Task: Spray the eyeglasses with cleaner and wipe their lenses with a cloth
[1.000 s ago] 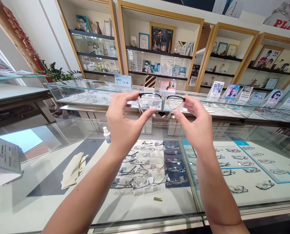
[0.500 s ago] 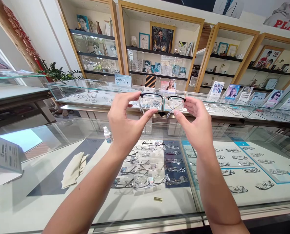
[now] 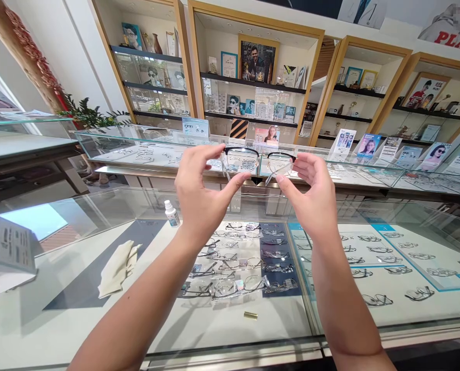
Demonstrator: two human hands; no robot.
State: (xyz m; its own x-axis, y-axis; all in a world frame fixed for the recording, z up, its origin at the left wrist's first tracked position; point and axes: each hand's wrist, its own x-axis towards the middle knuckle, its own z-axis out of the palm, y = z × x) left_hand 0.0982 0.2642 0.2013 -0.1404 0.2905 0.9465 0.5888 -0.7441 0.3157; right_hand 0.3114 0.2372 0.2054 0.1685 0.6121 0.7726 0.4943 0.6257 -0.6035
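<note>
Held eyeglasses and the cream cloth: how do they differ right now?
Support: the eyeglasses are held up by the left hand and right hand, while the cloth lies on the glass counter, untouched.
Look: the eyeglasses have see-through lenses and dark upper rims; the cloth is opaque and cream all over.
Shape: the eyeglasses have a defined frame; the cloth is rumpled.

We see glass-topped desk: card stand by left edge, cream cloth farther in, white bottle toward far edge, gold-coloured piece near front edge.
</note>
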